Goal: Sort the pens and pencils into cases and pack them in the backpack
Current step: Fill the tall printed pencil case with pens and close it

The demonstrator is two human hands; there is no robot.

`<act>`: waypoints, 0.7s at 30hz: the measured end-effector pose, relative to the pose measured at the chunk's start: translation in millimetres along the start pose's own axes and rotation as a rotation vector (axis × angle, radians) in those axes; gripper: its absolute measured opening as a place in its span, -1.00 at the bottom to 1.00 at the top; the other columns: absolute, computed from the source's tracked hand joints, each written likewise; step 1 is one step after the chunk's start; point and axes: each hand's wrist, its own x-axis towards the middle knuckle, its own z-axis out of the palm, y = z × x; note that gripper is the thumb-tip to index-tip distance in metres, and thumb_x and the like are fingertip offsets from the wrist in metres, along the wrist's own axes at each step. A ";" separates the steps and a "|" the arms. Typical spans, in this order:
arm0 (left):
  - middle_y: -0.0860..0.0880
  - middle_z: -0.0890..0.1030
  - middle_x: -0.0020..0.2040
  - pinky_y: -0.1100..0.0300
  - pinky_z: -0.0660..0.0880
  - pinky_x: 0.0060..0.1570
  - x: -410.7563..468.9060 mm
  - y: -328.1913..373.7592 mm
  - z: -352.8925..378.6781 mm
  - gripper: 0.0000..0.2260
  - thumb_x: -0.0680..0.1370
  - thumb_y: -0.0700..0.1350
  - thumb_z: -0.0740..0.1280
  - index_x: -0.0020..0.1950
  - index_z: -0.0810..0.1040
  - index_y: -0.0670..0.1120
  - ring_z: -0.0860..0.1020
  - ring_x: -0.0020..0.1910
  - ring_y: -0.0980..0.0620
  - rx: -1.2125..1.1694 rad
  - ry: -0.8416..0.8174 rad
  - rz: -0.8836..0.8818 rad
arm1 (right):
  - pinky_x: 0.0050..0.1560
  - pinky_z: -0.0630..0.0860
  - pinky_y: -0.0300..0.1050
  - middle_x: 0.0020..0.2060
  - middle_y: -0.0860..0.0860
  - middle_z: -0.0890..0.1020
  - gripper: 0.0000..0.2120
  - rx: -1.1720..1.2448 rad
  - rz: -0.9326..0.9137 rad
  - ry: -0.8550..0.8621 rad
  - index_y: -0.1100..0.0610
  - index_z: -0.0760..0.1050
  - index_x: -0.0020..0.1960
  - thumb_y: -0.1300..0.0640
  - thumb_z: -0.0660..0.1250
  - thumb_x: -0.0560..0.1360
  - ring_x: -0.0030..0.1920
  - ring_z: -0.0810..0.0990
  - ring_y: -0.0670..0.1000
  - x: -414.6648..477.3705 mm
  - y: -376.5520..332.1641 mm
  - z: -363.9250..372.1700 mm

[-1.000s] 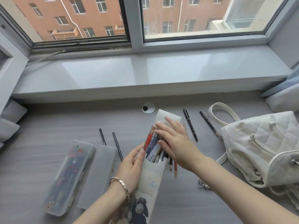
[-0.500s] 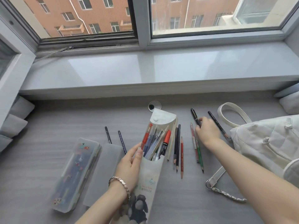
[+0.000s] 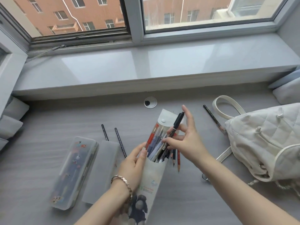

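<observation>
Head view: black pen (image 3: 174,129) going into the soft pouch case (image 3: 155,166) at mid-counter (image 3: 48,127).

Right hand (image 3: 186,140) pinching the pen at mid-barrel between thumb and forefinger, other fingers spread; left hand (image 3: 133,166) curled round the pouch's left edge near its mouth. Pen judged light, rigid, smooth, so best gripped mid-barrel; pouch thin, floppy, needing support at the mouth. Loose pencils (image 3: 176,158) touching its right edge; backpack (image 3: 266,143) at the right edge.

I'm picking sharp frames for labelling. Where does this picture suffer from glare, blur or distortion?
Head view: daylight glare washes the windowsill; wide-angle distortion bends the window frame; the sticker-covered pencil box at lower left is smeared; the black marker in the right hand stays fairly crisp.
</observation>
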 end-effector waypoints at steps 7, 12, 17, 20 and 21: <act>0.25 0.55 0.16 0.27 0.35 0.28 -6.9 8.0 2.2 -0.78 0.54 0.15 0.13 0.17 0.42 0.30 0.47 0.21 0.29 -0.038 -0.008 0.034 | 0.04 0.38 -0.35 -0.11 -0.13 0.54 -0.70 -0.603 -0.350 0.144 0.02 0.52 0.04 0.03 0.45 0.34 -0.02 0.49 -0.10 -2.2 17.5 -2.5; 0.24 0.57 0.14 0.28 0.36 0.25 -6.9 6.1 1.4 -0.78 0.58 0.04 0.13 0.18 0.46 0.24 0.49 0.19 0.29 -0.077 -0.009 0.028 | 0.16 0.25 -0.51 0.00 0.01 0.59 -0.63 -0.684 -0.410 0.028 0.18 0.57 0.06 -0.02 0.41 0.34 0.08 0.48 -0.08 -2.7 30.7 -6.3; 0.26 0.58 0.06 0.47 0.36 0.11 -12.3 5.5 2.5 -0.79 0.59 -0.01 0.14 0.14 0.47 0.22 0.50 0.12 0.30 -0.071 -0.009 -0.012 | 0.14 0.04 -0.65 0.06 0.05 0.54 -0.66 -0.768 -0.363 0.051 0.16 0.55 0.12 0.11 0.45 0.38 0.13 0.37 -0.05 2.5 36.2 -2.2; 0.28 0.58 0.02 0.47 0.38 0.11 -15.7 8.0 2.1 -0.80 0.59 -0.01 0.14 0.10 0.48 0.23 0.52 0.10 0.31 -0.071 -0.017 -0.033 | 0.12 0.13 -0.52 0.06 0.04 0.57 -0.68 -0.764 -0.333 0.077 0.16 0.53 0.13 0.12 0.43 0.40 0.16 0.41 0.01 2.8 39.3 1.2; 0.27 0.59 0.03 0.41 0.40 0.13 -16.6 9.0 1.8 -0.82 0.58 0.00 0.15 0.05 0.47 0.26 0.53 0.11 0.28 -0.077 -0.017 -0.040 | 0.10 0.15 -0.47 0.05 0.03 0.57 -0.70 -0.755 -0.326 0.093 0.15 0.53 0.12 0.13 0.43 0.40 0.15 0.42 0.02 2.7 39.7 1.0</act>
